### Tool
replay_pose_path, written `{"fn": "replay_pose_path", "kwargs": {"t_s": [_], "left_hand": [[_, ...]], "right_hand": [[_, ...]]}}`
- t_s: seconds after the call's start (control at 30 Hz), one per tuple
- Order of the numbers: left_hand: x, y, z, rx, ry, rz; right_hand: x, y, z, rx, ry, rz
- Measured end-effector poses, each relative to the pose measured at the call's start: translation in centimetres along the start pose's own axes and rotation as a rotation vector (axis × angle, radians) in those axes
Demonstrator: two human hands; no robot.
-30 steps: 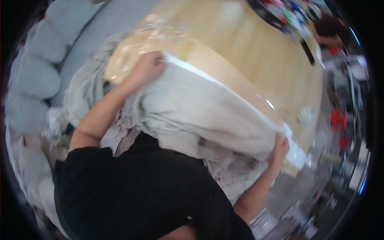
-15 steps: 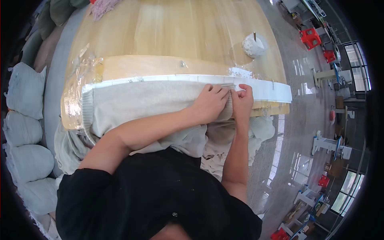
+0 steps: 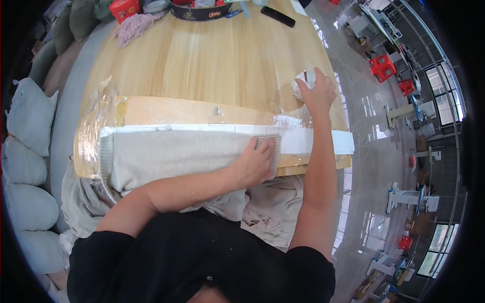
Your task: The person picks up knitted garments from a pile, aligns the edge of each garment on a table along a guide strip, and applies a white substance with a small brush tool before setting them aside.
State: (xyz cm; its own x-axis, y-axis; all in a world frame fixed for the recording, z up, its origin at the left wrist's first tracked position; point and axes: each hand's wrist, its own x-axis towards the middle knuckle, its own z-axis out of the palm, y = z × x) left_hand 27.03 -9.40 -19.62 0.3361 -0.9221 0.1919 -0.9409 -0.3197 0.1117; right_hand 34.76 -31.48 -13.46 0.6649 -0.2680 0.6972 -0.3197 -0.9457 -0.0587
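A beige knitted garment piece (image 3: 172, 156) lies along the near edge of the table, with ribbing at both ends. On its right ribbed end rests my left hand (image 3: 255, 162), fingers bent and pressing the ribbing. A long white strip with marked lines (image 3: 313, 140) runs along the garment's far side. My right hand (image 3: 319, 96) is at a small round white container (image 3: 298, 92) with a dark stick (image 3: 305, 76) standing in it. Its thumb and fingers are apart around the container's near right side, and part of the container is hidden by them.
The wooden table (image 3: 212, 65) carries a black phone (image 3: 278, 16), a dark round tray (image 3: 199, 12), a red tub (image 3: 124, 9) and pink yarn (image 3: 135, 29). More beige knitwear (image 3: 273, 207) hangs below the near edge. Stuffed white sacks (image 3: 30, 156) line the left side.
My right hand has let go of the ribbed end and moved away from me to the white container. The left hand remains on the ribbing. The view has tilted up, showing more of the table's far end.
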Motion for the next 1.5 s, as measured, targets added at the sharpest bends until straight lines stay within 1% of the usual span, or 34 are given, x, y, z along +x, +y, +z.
{"fn": "replay_pose_path", "kwargs": {"t_s": [0.07,0.1,0.17,0.2,0.27,0.3,0.37,0.4,0.47,0.5,0.57,0.6,0.63,0.67,0.7,0.77,0.8,0.87,0.97,1.03,1.07,1.13,1.17,1.27,1.4,1.47,1.5], "left_hand": [[-0.1,0.2,0.1,-0.011,0.019,-0.012],[-0.2,0.2,0.2,-0.031,0.026,-0.022],[-0.2,0.2,0.5,-0.040,0.032,-0.040],[-0.2,0.4,0.6,-0.052,0.035,-0.048],[-0.2,0.6,0.9,-0.062,0.053,-0.065],[-0.2,0.6,0.9,-0.056,0.069,-0.077],[-0.3,0.7,0.9,-0.058,0.062,-0.067],[-0.4,0.6,0.9,-0.056,0.055,-0.064],[-0.5,0.7,0.7,-0.063,0.058,-0.067],[-0.6,0.7,0.6,-0.070,0.061,-0.066],[-0.6,0.8,0.4,-0.066,0.049,-0.077],[-0.9,0.9,0.5,-0.055,0.057,-0.086],[-1.2,1.0,0.8,-0.063,0.033,-0.098],[-1.2,0.9,1.1,-0.075,0.059,-0.096],[-1.2,0.9,1.3,-0.086,0.093,-0.093],[-1.1,1.1,1.9,-0.093,0.086,-0.111],[-1.1,1.1,2.0,-0.100,0.100,-0.115],[-1.2,1.1,2.2,-0.109,0.109,-0.123],[-1.2,1.1,2.2,-0.102,0.104,-0.127],[-1.2,1.1,1.9,-0.075,0.087,-0.133],[-1.2,1.1,1.9,-0.077,0.085,-0.134],[-1.2,1.1,1.9,-0.070,0.091,-0.130],[-1.2,1.1,1.9,-0.072,0.090,-0.133],[-1.2,0.9,1.9,-0.073,0.080,-0.132],[-1.4,1.0,2.2,-0.090,0.117,-0.113],[-1.4,0.6,2.1,-0.089,0.138,-0.120],[-1.4,0.6,2.0,-0.091,0.114,-0.110]], "right_hand": [[1.4,1.0,2.3,-0.001,-0.422,0.048],[1.6,2.1,3.2,0.002,-0.420,0.042],[2.1,4.7,4.3,0.249,-0.361,0.127],[2.2,4.8,4.0,0.244,-0.370,0.120],[1.7,5.6,2.7,0.204,-0.382,0.219],[1.8,6.1,2.5,0.196,-0.385,0.223],[1.9,6.6,2.6,0.469,-0.441,0.371],[2.1,6.2,2.3,0.471,-0.445,0.372],[2.4,5.6,1.4,0.685,-0.474,0.432],[2.6,5.2,0.6,0.689,-0.484,0.446],[2.7,4.4,-0.8,0.873,-0.464,0.611],[2.2,4.2,-1.2,0.878,-0.496,0.629],[1.8,4.4,-1.5,1.036,-0.444,0.673],[1.4,4.4,-1.7,1.190,-0.377,0.714],[0.7,4.0,-1.9,1.191,-0.388,0.720],[-1.1,3.1,-3.2,1.304,0.074,0.707],[-2.2,2.4,-4.0,1.304,0.067,0.709],[-5.1,0.4,-6.1,1.322,0.217,0.691],[-9.0,-2.9,-8.3,1.265,0.195,0.736],[-11.0,-4.5,-9.1,1.166,0.075,0.732],[-11.8,-4.9,-9.2,1.165,0.073,0.735],[-13.2,-5.5,-9.0,1.171,-0.020,0.698],[-13.5,-5.7,-8.8,1.171,-0.024,0.698],[-14.5,-5.8,-7.6,1.091,-0.131,0.627],[-14.6,-6.0,-7.4,1.095,-0.190,0.619],[-13.9,-7.5,-8.7,1.089,-0.133,0.616],[-13.7,-8.6,-9.0,1.101,-0.143,0.607]]}}
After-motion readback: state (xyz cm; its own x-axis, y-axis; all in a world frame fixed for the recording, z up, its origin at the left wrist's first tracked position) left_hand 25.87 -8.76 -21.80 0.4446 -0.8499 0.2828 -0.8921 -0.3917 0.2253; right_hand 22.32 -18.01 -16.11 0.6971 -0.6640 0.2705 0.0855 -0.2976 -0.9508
